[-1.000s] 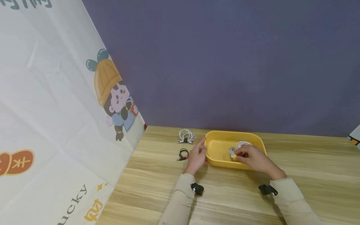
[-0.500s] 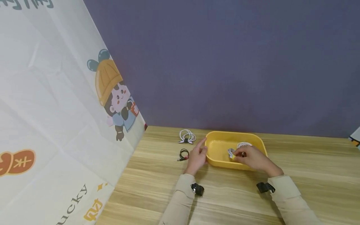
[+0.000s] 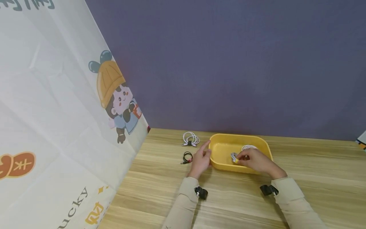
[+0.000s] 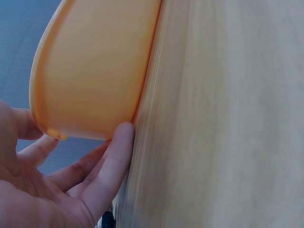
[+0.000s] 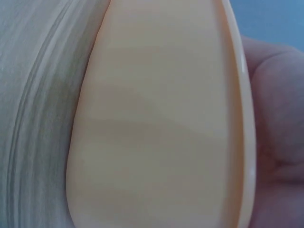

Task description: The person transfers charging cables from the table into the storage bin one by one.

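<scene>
A yellow tray (image 3: 223, 149) with rounded corners stands on the wooden table. My left hand (image 3: 200, 162) rests its fingers against the tray's left end; in the left wrist view the fingertips (image 4: 124, 130) touch the outer wall, low near the tabletop. Reaching over the front rim, my right hand (image 3: 255, 160) pinches a small coiled light-grey cable (image 3: 233, 157) with a yellow part, low inside the tray. Behind those fingers lies a white coiled cable (image 3: 248, 147), partly hidden. The tray's wall hides the right fingertips in the right wrist view.
Left of the tray lie a white coiled cable (image 3: 190, 139) with a black tie and, nearer me, a black coiled cable (image 3: 187, 157) with a red tie. A dark blue panel (image 3: 228, 70) rises behind the table; a printed white sheet (image 3: 57, 105) hangs at left.
My right hand has shifted slightly left and down with the light-grey cable inside the tray. The left hand stays against the tray's end.
</scene>
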{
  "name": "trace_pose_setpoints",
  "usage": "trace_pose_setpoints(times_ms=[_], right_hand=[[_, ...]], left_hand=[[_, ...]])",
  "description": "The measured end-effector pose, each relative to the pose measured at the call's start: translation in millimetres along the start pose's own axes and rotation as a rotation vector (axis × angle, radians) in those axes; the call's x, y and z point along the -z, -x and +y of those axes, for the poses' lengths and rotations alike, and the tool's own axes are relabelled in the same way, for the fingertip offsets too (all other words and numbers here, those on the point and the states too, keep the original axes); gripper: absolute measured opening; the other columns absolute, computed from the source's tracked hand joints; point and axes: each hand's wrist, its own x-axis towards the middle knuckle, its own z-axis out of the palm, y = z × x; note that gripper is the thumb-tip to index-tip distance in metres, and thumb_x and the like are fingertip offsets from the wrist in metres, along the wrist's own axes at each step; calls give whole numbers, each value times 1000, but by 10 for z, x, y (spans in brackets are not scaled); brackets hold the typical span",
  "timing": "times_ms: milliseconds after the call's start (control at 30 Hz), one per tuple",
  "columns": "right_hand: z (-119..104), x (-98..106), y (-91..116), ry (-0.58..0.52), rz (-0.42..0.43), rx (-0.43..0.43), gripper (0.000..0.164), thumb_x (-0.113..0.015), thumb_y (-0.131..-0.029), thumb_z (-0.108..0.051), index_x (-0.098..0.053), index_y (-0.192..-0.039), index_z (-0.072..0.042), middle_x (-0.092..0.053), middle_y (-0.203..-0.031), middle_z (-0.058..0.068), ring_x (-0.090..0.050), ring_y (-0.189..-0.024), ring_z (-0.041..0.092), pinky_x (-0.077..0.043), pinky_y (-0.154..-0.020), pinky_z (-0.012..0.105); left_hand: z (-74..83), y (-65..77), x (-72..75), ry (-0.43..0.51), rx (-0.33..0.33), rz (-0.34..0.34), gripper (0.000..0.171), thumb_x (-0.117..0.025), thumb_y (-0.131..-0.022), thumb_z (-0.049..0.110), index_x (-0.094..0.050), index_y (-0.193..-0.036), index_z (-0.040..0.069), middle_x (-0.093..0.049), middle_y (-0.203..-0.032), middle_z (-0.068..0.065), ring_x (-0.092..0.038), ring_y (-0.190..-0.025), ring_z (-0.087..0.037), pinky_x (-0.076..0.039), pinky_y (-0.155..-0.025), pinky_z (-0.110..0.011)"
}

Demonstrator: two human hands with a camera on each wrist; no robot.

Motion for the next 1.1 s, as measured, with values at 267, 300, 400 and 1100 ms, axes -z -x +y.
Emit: trace_pose_setpoints(times_ms=[267, 300, 400, 1100], right_hand=[[66, 21, -68, -16, -34, 6, 6, -79, -90, -15, -79, -94, -12, -69, -88, -1, -49, -72, 1, -45, -58, 20], [71, 19, -73, -21, -41, 5, 6, -79, -90, -15, -79, -95, -12, -69, -89, -1, -50, -72, 1, -46, -58, 20], [86, 10, -84, -36, -65, -14, 7, -78, -90, -15, -79, -96, -11, -70, -91, 1, -53, -74, 1, -48, -59, 19], [30, -30, -125, -1, -136, 37, 5, -76, -91, -11, -76, -86, -10, -73, -85, -3, -58, -77, -2, -53, -66, 20]], left_hand=[[29, -35, -57, 9, 9, 14, 43, -53, -107, 26, -53, -149, 38, -73, -98, -15, -66, -62, -17, -62, -53, -31], [28, -36, -61, 6, 10, 15, 43, -53, -107, 26, -53, -149, 38, -73, -97, -14, -66, -61, -16, -62, -52, -31], [27, -39, -68, -2, 10, 18, 43, -53, -107, 27, -53, -148, 39, -73, -95, -12, -65, -60, -16, -62, -52, -31], [28, 16, -26, -1, 2, 8, 43, -53, -107, 25, -53, -148, 38, -72, -96, -14, -66, -63, -20, -62, -52, -32]])
